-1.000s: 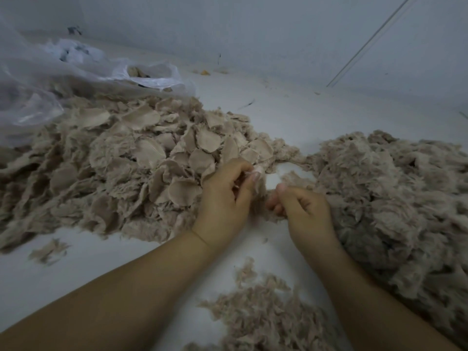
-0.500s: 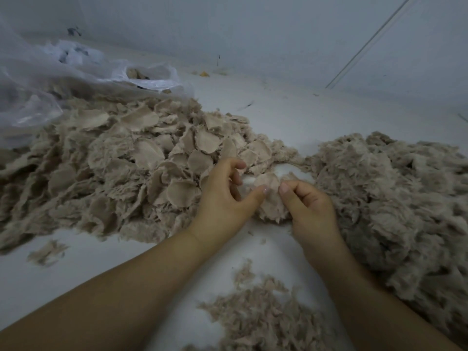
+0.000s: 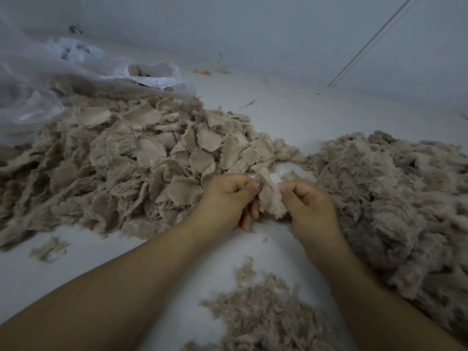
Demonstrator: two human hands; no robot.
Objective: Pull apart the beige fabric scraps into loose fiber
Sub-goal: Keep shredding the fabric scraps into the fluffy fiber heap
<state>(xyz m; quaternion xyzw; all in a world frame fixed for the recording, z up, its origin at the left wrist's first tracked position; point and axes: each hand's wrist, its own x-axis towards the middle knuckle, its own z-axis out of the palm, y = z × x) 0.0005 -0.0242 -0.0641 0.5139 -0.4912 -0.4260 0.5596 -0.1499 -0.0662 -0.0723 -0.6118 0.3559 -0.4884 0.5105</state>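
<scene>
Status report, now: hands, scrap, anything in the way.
Left hand and right hand both pinching one scrap, held between them. Scrap pile left, fiber pile right. Nothing in the way.

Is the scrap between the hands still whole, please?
Whole: the scrap hangs in one piece, pinched by left hand and right hand.
</scene>
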